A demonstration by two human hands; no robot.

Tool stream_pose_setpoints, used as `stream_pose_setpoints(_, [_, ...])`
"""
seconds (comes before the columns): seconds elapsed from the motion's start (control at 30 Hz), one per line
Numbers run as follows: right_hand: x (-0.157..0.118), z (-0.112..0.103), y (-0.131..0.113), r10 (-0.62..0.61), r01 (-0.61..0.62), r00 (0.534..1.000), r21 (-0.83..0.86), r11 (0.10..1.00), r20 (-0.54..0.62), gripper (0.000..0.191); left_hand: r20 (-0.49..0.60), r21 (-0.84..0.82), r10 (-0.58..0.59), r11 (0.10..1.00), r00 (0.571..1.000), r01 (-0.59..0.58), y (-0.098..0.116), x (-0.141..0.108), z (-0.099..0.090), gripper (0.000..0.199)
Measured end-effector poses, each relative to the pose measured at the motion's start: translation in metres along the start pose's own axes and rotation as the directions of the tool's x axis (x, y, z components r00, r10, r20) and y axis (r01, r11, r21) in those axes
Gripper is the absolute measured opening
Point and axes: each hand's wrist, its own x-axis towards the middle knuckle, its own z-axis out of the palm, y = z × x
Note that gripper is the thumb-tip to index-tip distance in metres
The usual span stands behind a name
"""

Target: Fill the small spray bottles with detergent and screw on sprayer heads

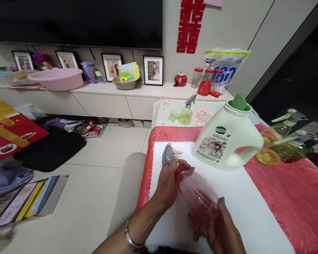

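Both my hands hold a clear, pinkish spray bottle (197, 192) tilted over the white mat. My left hand (168, 181) is wrapped round its neck, just below the grey trigger head (168, 154). Around the lower end of the bottle are the fingers of my right hand (214, 224). Beyond them a large pale green jug (222, 141) stands upright, with a green cap (239, 101) sitting tilted in its mouth. A small yellow-green spray bottle (185, 114) with a grey trigger stands farther back.
The white mat (169, 218) lies on a red cloth (304, 197). Several yellowish bottles (270, 151) stand at the right. Behind is a shelf (100, 91) with framed photos and a pink basin (58, 79). Boxes (13, 130) and a book bin (53, 203) are on the floor at left.
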Motion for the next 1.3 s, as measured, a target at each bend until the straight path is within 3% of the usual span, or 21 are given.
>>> stream_pose_setpoints(0.07, [-0.005, 0.003, -0.007, -0.057, 0.055, 0.997, -0.039, 0.998, -0.047, 0.095, -0.082, 0.005, -0.013, 1.000, 0.997, 0.013, -0.003, 0.001, 0.000, 0.035])
stream_pose_setpoints(0.13, [-0.011, 0.005, -0.014, -0.215, 0.195, 0.970, -0.167, 0.967, -0.114, 0.088, -0.138, 0.019, -0.025, 0.999, 0.990, 0.027, -0.005, 0.001, 0.001, 0.036])
stream_pose_setpoints(0.2, [-0.016, 0.006, -0.017, -0.439, 0.366, 0.891, -0.390, 0.845, -0.114, 0.076, -0.176, 0.046, -0.014, 0.999, 0.984, 0.023, -0.007, 0.000, 0.002, 0.039])
stream_pose_setpoints(0.27, [-0.020, 0.007, -0.016, -0.599, 0.478, 0.800, -0.576, 0.664, -0.028, 0.064, -0.222, 0.075, 0.009, 0.997, 0.975, 0.008, -0.007, -0.001, 0.004, 0.040])
stream_pose_setpoints(0.33, [-0.022, 0.010, -0.014, -0.625, 0.516, 0.779, -0.618, 0.593, 0.051, 0.061, -0.265, 0.099, 0.028, 0.995, 0.964, -0.001, -0.006, -0.002, 0.006, 0.038])
stream_pose_setpoints(0.43, [-0.023, 0.014, -0.011, -0.616, 0.516, 0.784, -0.633, 0.577, 0.077, 0.081, -0.260, 0.128, 0.042, 0.992, 0.965, -0.009, -0.005, -0.003, 0.008, 0.033])
stream_pose_setpoints(0.5, [-0.023, 0.015, -0.011, -0.643, 0.514, 0.764, -0.656, 0.552, 0.057, 0.090, -0.215, 0.117, 0.038, 0.993, 0.976, -0.013, -0.005, -0.004, 0.008, 0.031])
stream_pose_setpoints(0.57, [-0.023, 0.015, -0.012, -0.661, 0.531, 0.749, -0.636, 0.560, 0.043, 0.083, -0.171, 0.043, 0.005, 0.999, 0.985, 0.002, -0.005, -0.003, 0.009, 0.028])
stream_pose_setpoints(0.73, [-0.021, 0.005, -0.012, -0.636, 0.549, 0.771, -0.554, 0.626, 0.045, 0.071, -0.130, -0.220, -0.148, 0.969, 0.980, 0.117, -0.002, -0.001, 0.011, 0.027])
stream_pose_setpoints(0.9, [-0.013, -0.006, -0.002, -0.729, 0.597, 0.681, -0.631, 0.496, 0.072, 0.077, -0.052, -0.166, -0.133, 0.978, 0.990, 0.123, -0.001, -0.002, 0.011, 0.030])
stream_pose_setpoints(0.93, [-0.013, -0.005, -0.001, -0.730, 0.593, 0.681, -0.630, 0.502, 0.060, 0.079, -0.033, -0.145, -0.123, 0.982, 0.992, 0.117, -0.002, -0.003, 0.010, 0.029])
stream_pose_setpoints(0.97, [-0.013, -0.003, -0.001, -0.715, 0.583, 0.698, -0.606, 0.542, 0.032, 0.080, -0.013, -0.128, -0.108, 0.986, 0.994, 0.105, -0.002, -0.004, 0.010, 0.028])
stream_pose_setpoints(1.03, [-0.015, 0.004, -0.005, -0.621, 0.523, 0.781, -0.473, 0.709, -0.067, 0.086, 0.030, -0.095, -0.075, 0.992, 0.997, 0.077, -0.003, -0.005, 0.008, 0.030])
stream_pose_setpoints(1.1, [-0.017, 0.013, -0.012, -0.395, 0.368, 0.911, -0.194, 0.909, -0.120, 0.093, 0.079, -0.063, -0.043, 0.997, 0.996, 0.048, -0.003, -0.006, 0.005, 0.033])
stream_pose_setpoints(1.17, [-0.018, 0.018, -0.021, -0.094, 0.098, 0.995, 0.122, 0.988, -0.039, 0.095, 0.135, -0.038, -0.016, 0.999, 0.991, 0.021, -0.005, -0.006, 0.003, 0.034])
stream_pose_setpoints(1.23, [-0.018, 0.019, -0.025, 0.118, -0.146, 0.987, 0.294, 0.945, 0.109, 0.090, 0.185, -0.005, 0.003, 1.000, 0.983, -0.002, -0.006, -0.007, 0.001, 0.034])
stream_pose_setpoints(1.3, [-0.017, 0.018, -0.026, 0.173, -0.220, 0.971, 0.330, 0.918, 0.166, 0.087, 0.204, 0.046, 0.021, 0.998, 0.979, -0.031, -0.007, -0.007, 0.001, 0.036])
